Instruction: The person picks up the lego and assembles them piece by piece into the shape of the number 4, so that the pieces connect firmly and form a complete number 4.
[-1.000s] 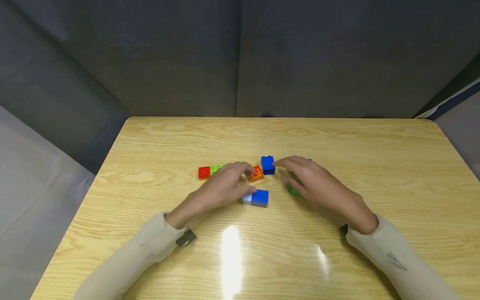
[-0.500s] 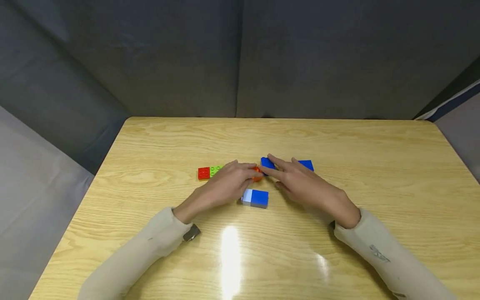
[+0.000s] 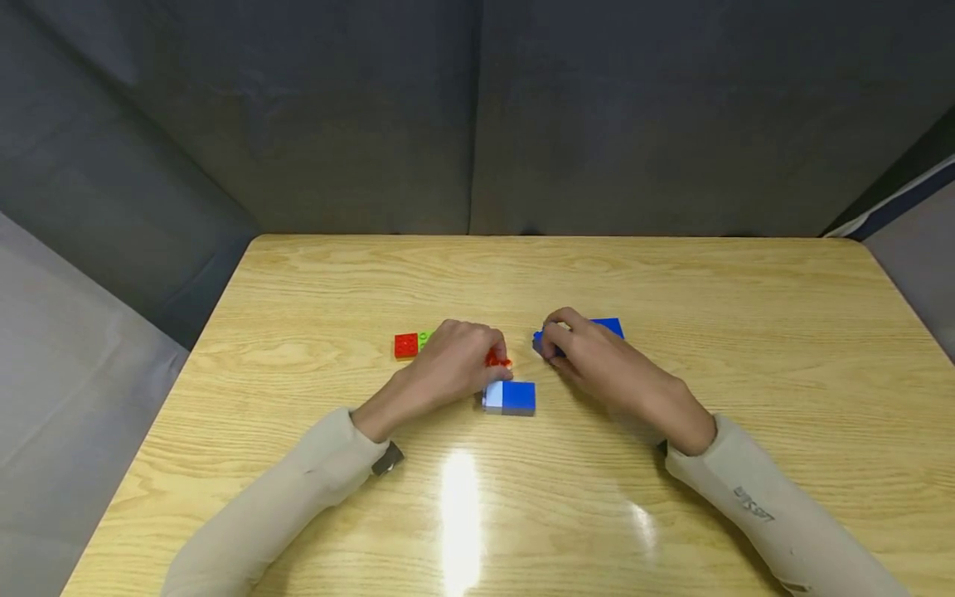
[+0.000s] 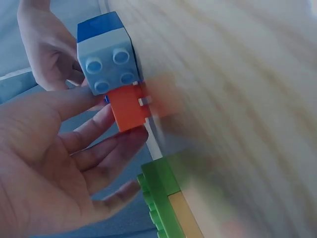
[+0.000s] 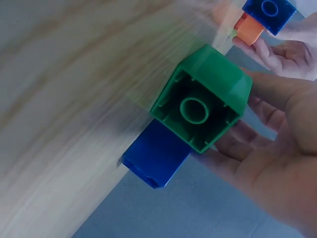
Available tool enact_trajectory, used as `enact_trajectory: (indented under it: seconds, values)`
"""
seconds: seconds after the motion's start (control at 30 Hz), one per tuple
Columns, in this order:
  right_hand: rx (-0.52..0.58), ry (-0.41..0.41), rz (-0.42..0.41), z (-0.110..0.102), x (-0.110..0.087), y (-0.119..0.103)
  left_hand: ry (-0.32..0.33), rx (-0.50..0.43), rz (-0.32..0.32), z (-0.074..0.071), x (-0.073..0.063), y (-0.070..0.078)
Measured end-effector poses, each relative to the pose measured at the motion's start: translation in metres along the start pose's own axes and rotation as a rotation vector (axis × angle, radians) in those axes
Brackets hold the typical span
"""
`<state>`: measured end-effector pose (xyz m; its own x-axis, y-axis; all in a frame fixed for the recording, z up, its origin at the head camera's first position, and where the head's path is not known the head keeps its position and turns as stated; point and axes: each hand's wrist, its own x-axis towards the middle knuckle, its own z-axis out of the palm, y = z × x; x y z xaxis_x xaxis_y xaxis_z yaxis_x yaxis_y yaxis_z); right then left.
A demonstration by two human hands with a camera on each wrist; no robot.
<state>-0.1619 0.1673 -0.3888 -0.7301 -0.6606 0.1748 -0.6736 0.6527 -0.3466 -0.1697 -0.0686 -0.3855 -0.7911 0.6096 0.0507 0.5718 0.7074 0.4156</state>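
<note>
While our left hand [image 3: 451,365] pinches the orange brick [image 4: 130,106] between thumb and fingers, our right hand [image 3: 589,352] curls round a green brick [image 5: 203,101] with a dark blue brick [image 5: 156,158] against it — both low over the tabletop [image 3: 671,274]. A blue-and-white brick [image 3: 509,397] lies just beside the left fingers; a red brick [image 3: 406,345] and a lime one [image 3: 424,338] sit behind that hand, another blue brick [image 3: 608,327] beyond the right.

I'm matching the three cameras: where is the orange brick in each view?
Head: orange brick, centre, peeking out at the left hand fingertips.
Left wrist: centre, pinched by the fingers, below the blue-and-white brick.
Right wrist: top right.
Shared landmark: the blue-and-white brick beside it.
</note>
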Motion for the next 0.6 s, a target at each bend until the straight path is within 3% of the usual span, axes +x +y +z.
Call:
enact_trajectory:
  seconds: [0.17, 0.33, 0.47, 0.6]
  values:
    - [0.042, -0.012, 0.09, -0.005, -0.001, -0.002, 0.009, -0.111, -0.061, -0.002, -0.001, 0.001]
    - [0.125, 0.043, 0.173, -0.014, -0.004, -0.002, 0.118, -0.257, -0.103, -0.01, -0.001, 0.001]
    - [0.201, 0.164, 0.152, -0.02, -0.007, -0.003, 0.218, -0.518, -0.121, -0.02, -0.002, 0.004]
    - [0.317, 0.245, 0.132, -0.025, -0.01, -0.006, 0.319, -0.78, -0.188, -0.026, -0.002, 0.008]
